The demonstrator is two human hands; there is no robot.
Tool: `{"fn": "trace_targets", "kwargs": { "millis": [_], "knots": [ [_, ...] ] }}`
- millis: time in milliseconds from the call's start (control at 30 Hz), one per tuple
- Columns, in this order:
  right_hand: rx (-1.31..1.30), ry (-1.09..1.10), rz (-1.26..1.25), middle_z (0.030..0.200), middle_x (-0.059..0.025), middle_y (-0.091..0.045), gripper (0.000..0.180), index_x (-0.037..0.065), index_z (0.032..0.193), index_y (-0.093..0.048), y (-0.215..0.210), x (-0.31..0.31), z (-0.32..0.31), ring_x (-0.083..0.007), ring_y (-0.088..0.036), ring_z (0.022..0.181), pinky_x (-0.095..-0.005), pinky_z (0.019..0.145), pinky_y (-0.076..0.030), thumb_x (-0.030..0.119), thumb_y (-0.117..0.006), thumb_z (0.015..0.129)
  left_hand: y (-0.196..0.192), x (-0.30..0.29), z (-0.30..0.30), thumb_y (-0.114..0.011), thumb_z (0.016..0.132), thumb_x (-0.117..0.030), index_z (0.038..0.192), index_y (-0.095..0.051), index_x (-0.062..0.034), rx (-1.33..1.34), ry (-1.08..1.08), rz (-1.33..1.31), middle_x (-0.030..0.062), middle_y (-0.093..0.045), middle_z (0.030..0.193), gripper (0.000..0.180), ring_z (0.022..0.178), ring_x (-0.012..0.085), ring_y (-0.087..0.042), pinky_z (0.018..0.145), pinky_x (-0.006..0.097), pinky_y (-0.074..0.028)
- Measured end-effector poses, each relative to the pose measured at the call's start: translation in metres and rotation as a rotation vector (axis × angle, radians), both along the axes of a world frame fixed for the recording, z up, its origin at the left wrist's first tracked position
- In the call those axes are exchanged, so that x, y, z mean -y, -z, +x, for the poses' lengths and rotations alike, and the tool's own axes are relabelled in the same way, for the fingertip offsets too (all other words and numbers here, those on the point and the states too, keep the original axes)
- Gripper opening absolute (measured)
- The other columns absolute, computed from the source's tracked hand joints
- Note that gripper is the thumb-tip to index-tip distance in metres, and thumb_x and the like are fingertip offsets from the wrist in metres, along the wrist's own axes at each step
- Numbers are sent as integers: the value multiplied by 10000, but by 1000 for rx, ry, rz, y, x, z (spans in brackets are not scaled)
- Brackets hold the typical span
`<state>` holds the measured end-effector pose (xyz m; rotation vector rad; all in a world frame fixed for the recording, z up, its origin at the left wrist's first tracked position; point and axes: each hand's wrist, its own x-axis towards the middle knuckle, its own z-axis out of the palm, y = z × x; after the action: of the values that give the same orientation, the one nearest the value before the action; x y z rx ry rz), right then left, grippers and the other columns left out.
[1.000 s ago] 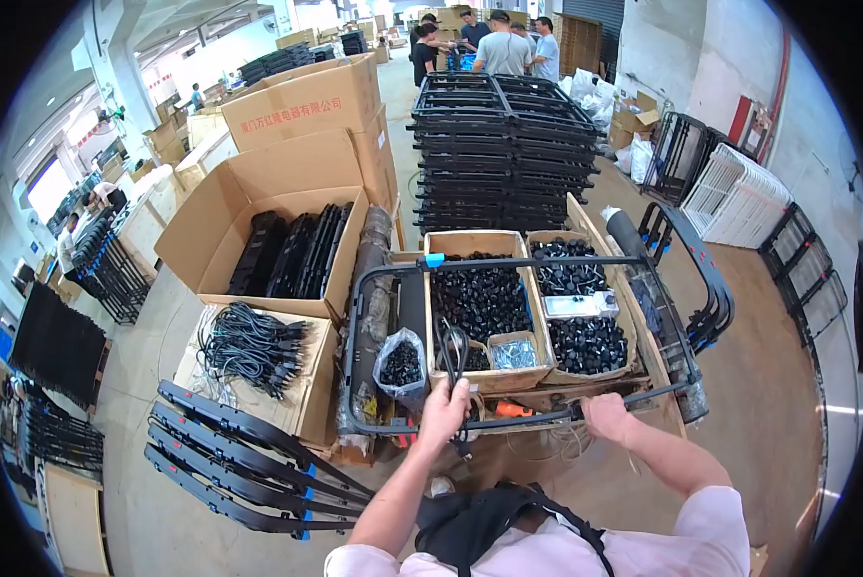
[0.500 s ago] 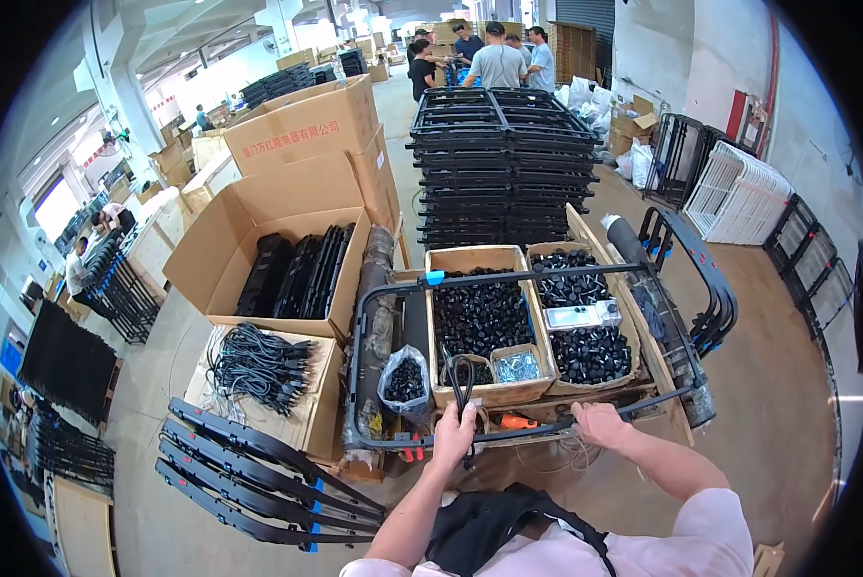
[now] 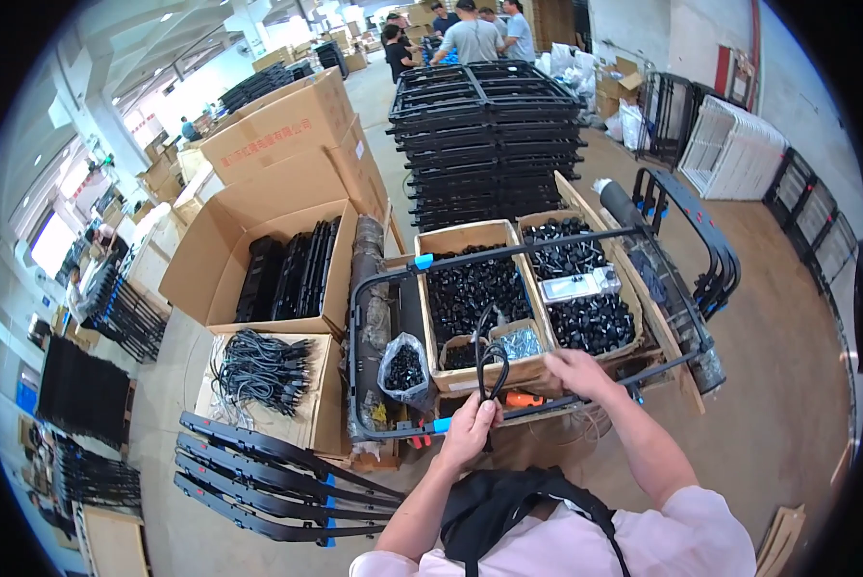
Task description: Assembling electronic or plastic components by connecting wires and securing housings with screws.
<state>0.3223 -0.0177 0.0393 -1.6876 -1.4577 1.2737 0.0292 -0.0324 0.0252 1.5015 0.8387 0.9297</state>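
My left hand is closed around a black cable, whose loop stands up above the fist and whose end hangs below it. This fist is at the near bar of a black rectangular tube frame, beside a blue piece on that bar. My right hand is over the near bar further right, by the front corner of a parts box. Its fingers are bent, but whether they grip anything is not clear. The frame lies across boxes of black knob-like parts and bolts.
A cardboard carton of black parts stands left, near a bundle of black cables. Curved black frames jut out at lower left. Stacked black frames rise ahead, with people behind. White racks lean right.
My right hand has shifted up and left over the near bar. The left hand has moved slightly right and up with the cable, uncovering the blue piece. The whole view has tilted slightly.
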Motion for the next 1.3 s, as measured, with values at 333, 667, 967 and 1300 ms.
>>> {"fn": "trace_targets", "kwargs": {
  "millis": [333, 667, 967, 1300],
  "knots": [
    [-961, 216, -82, 1043, -88, -729, 395, 58, 1280, -642, -25, -68, -25, -225, -717, 1025, -367, 887, -556, 383, -475, 1130, 29, 2, 35, -478, 1139, -294, 1122, -578, -48, -122, 131, -194, 12, -613, 858, 266, 744, 86, -562, 664, 252, -486],
    [-1171, 434, -9, 635, 65, -386, 301, 118, 1019, -576, -33, -97, -54, -77, -349, 494, -291, 477, -329, 373, -461, 1130, 7, 0, 61, -430, 1146, -365, 1034, -565, -50, -278, 162, -317, 25, -583, 804, 360, 655, 121, -574, 621, 289, -493],
    [-1150, 778, -2, 606, 77, -388, 185, 112, 958, -580, -18, -153, -3, -74, -292, 417, -284, 394, -216, 253, -491, 1036, -23, -6, 61, -389, 1152, -420, 1060, -564, -58, -193, 192, -485, 33, -580, 844, 412, 699, 140, -588, 635, 303, -497],
    [-1216, 883, 46, 595, 89, -390, 162, 126, 907, -584, -11, -182, 72, -74, -294, 408, -287, 383, -197, 213, -509, 1020, -35, 34, 33, -387, 1160, -386, 1056, -531, -70, -220, 228, -495, 37, -555, 880, 363, 720, 137, -571, 688, 297, -502]
  ]
}}
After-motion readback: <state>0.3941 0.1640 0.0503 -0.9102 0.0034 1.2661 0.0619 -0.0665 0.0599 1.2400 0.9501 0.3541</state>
